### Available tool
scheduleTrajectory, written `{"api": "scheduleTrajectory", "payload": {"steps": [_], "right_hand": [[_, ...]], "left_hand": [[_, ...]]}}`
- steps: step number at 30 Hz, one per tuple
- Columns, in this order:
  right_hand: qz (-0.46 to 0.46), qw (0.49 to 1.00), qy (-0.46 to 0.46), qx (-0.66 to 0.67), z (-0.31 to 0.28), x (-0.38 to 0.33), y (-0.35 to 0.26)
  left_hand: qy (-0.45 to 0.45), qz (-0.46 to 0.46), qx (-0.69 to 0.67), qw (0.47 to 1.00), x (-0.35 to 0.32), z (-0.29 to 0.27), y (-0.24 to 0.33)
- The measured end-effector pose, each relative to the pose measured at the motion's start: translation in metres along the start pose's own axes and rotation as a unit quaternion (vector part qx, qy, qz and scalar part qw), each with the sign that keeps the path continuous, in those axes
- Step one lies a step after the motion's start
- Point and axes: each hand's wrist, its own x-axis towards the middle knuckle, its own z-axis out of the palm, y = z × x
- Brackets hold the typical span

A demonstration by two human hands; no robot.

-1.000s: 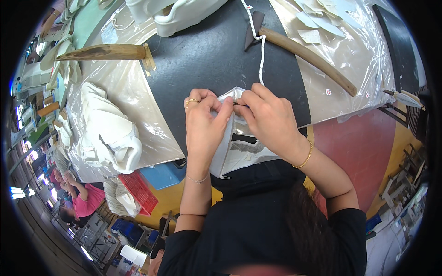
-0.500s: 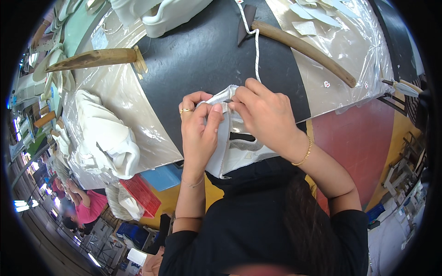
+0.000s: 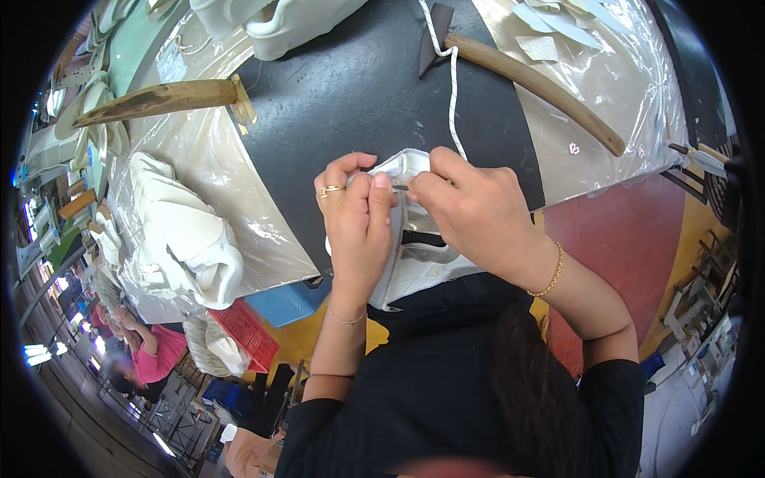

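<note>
Over the table's near edge, I hold a white stitched shoe upper (image 3: 422,273) with grey mesh inside. My left hand (image 3: 355,219) is closed on its left side, thumb pressed on the top edge. My right hand (image 3: 482,215) is pinched around a thin metal tool (image 3: 400,187), its tip pointing left at the upper near my left thumb; the rest of the tool is hidden in my fingers. A white cord (image 3: 453,103) with dark flecks runs from beside my right hand up across the hammer (image 3: 534,80).
A black mat (image 3: 319,111) covers the table's middle. Stacked white uppers (image 3: 179,227) lie left, more white pieces (image 3: 299,24) at the far edge. A wooden-handled tool (image 3: 167,102) lies left, scraps (image 3: 550,28) far right. A red basket (image 3: 245,334) stands below; a person in pink (image 3: 159,354) is beyond.
My right hand has shifted slightly right and down, baring more of the metal tool and the upper's top edge. The left hand has moved slightly right and stays closed on the upper.
</note>
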Motion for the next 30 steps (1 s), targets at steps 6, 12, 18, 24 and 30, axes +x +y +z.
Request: {"api": "scheduleTrajectory", "payload": {"steps": [6, 12, 18, 24, 30], "right_hand": [[-0.027, 0.999, -0.028, -0.016, -0.001, -0.001, 0.004], [0.020, 0.999, -0.020, -0.022, 0.008, 0.000, 0.003], [0.072, 0.997, -0.013, 0.011, 0.014, -0.002, 0.001], [0.092, 0.995, 0.022, 0.031, 0.012, -0.002, 0.002], [0.046, 0.997, 0.035, 0.055, -0.004, -0.001, 0.003]], "left_hand": [[0.020, 0.004, 0.061, 0.998, 0.000, 0.008, 0.003], [0.022, -0.006, 0.054, 0.998, 0.002, 0.007, 0.005], [0.015, -0.034, -0.010, 0.999, 0.000, 0.000, 0.002], [-0.018, -0.059, -0.043, 0.997, -0.001, -0.011, -0.001], [-0.024, -0.054, -0.060, 0.996, -0.002, -0.009, -0.003]]}}
